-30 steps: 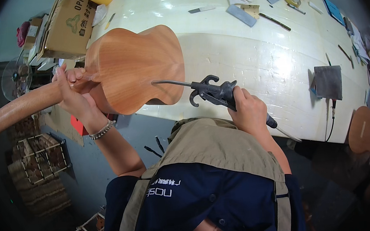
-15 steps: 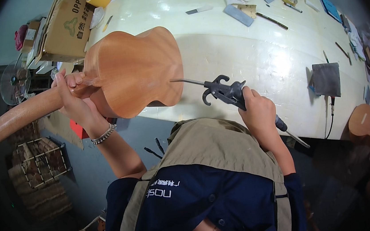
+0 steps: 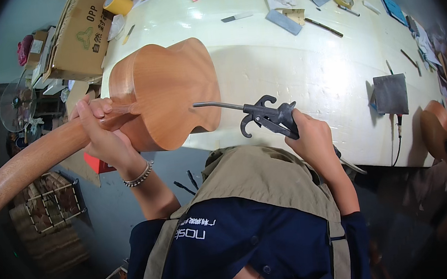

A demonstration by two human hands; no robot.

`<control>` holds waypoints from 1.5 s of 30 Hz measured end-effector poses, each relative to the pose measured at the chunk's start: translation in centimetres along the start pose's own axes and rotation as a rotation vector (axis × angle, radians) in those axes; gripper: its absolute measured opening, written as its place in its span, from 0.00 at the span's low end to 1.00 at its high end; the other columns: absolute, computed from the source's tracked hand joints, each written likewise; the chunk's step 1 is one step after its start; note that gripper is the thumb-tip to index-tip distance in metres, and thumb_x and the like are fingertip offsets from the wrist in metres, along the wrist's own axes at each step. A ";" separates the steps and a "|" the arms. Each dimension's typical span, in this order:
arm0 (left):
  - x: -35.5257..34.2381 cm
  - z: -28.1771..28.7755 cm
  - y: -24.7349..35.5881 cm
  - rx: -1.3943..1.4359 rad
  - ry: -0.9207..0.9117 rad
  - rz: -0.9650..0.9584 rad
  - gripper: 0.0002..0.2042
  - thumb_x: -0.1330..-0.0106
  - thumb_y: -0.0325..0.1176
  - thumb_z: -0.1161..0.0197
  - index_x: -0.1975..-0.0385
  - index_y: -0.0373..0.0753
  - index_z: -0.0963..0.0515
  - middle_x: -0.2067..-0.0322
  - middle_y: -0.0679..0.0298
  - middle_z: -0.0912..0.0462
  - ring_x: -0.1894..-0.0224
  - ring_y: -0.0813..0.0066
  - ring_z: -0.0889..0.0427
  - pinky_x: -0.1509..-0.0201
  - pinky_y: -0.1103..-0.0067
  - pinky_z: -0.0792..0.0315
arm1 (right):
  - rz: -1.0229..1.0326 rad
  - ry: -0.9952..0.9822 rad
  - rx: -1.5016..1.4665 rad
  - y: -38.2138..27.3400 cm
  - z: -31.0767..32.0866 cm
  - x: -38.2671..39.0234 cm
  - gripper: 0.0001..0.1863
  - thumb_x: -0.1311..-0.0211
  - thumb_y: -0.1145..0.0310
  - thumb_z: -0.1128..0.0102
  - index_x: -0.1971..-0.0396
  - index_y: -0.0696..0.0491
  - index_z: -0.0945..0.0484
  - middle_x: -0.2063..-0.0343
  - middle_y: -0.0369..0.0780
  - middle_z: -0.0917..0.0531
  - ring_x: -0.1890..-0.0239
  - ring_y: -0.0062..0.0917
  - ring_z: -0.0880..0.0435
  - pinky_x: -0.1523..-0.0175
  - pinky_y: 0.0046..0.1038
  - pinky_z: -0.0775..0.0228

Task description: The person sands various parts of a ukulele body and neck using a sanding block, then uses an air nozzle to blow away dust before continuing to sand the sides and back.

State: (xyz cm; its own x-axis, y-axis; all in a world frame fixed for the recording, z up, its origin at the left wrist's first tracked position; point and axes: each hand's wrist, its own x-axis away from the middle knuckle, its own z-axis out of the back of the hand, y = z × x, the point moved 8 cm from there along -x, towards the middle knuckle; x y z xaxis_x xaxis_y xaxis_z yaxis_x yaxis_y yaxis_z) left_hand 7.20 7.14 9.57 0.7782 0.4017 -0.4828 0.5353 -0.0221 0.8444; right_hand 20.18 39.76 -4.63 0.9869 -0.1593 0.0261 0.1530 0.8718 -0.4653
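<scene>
- At the far left of the frame, above the middle, a round fan [image 3: 17, 104] faces the room.
- At the upper left, a cardboard box [image 3: 73, 54] stands by the tabletop [image 3: 292, 68], a yellow roll [image 3: 119, 3] at its right.
- Left of centre, your left hand [image 3: 106, 141] has its grip wrapped around the neck near the heel, the neck running out to the left edge.
- The small wooden guitar [image 3: 170, 93] sits left of centre, plain back toward you, its body over the tabletop's near edge.
- Near the centre, the thin metal tube of a black air gun [image 3: 271, 117] overlaps that back; you cannot tell whether its tip touches.
- Right of centre, your right hand [image 3: 313, 135] has its grip curled tight around the air gun's handle.
- At the right, a dark square block [image 3: 391, 95] trails a cable.
</scene>
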 end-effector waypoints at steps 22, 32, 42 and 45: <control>0.7 -1.4 0.5 -0.035 0.005 -0.019 0.12 0.34 0.31 0.45 0.60 0.26 0.32 0.81 0.65 0.33 0.76 0.77 0.30 0.64 0.80 0.31 | 0.097 0.191 0.315 -3.9 5.4 1.9 0.13 0.62 0.75 0.38 0.73 0.53 0.30 0.80 0.37 0.29 0.80 0.29 0.26 0.76 0.28 0.34; 0.9 -1.5 0.6 -0.052 0.010 -0.034 0.11 0.35 0.30 0.44 0.61 0.27 0.31 0.81 0.67 0.33 0.76 0.79 0.30 0.63 0.80 0.30 | 0.215 0.348 0.514 -5.7 6.8 0.9 0.09 0.62 0.74 0.43 0.81 0.49 0.35 0.86 0.33 0.35 0.85 0.21 0.32 0.81 0.23 0.38; 0.6 -1.1 0.4 -0.035 -0.001 -0.014 0.13 0.34 0.31 0.45 0.60 0.26 0.32 0.81 0.66 0.34 0.75 0.78 0.31 0.63 0.79 0.31 | 0.259 0.355 0.514 -6.6 7.3 0.9 0.10 0.64 0.74 0.42 0.82 0.48 0.35 0.86 0.33 0.36 0.86 0.20 0.32 0.81 0.21 0.39; 0.5 -1.3 0.5 -0.037 -0.016 -0.025 0.13 0.34 0.32 0.45 0.60 0.26 0.32 0.81 0.66 0.34 0.75 0.78 0.32 0.63 0.79 0.31 | 0.258 0.330 0.555 -5.9 6.2 0.4 0.10 0.65 0.74 0.42 0.82 0.48 0.35 0.86 0.33 0.36 0.86 0.20 0.33 0.81 0.21 0.39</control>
State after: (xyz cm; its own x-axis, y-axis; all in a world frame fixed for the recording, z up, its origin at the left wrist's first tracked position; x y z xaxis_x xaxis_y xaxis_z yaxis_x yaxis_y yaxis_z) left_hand 7.40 8.48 10.01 0.7697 0.3872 -0.5076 0.5426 0.0221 0.8397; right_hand 19.98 37.45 3.63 0.9415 0.0291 -0.3357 0.0058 0.9947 0.1027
